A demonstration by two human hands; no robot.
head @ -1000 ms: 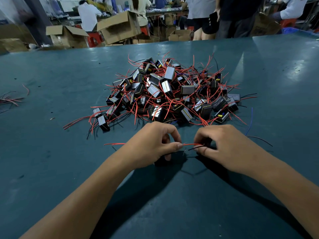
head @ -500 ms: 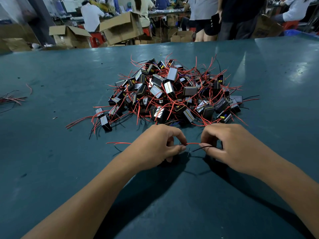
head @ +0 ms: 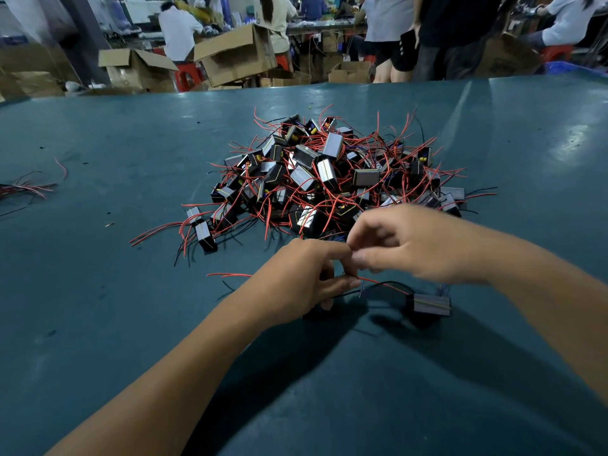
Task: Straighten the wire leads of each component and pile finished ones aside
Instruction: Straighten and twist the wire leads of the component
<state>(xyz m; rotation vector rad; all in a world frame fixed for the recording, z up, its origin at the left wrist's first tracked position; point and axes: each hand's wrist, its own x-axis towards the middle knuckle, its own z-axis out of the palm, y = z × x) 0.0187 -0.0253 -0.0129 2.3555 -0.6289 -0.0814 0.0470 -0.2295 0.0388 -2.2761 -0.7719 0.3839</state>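
Near the centre of the frame, the left hand (head: 301, 278) is seen with its fingers curled, thumb and forefinger pinching thin red and black wire leads (head: 378, 284) that run rightward to a small dark component (head: 431, 304) lying on the teal table (head: 98, 324) at lower right of centre. A dark shape is partly hidden beneath this hand. The right hand (head: 424, 245), blurred, is held just above and touching the left hand's knuckles; its fingers are bent, but whether anything is pinched cannot be told. Just beyond both hands, in the middle of the frame, a pile of components (head: 329, 179) with tangled red wires is heaped. At the left edge, loose wires (head: 26, 189) are spread. Cardboard boxes (head: 237, 57) and people are visible along the top.
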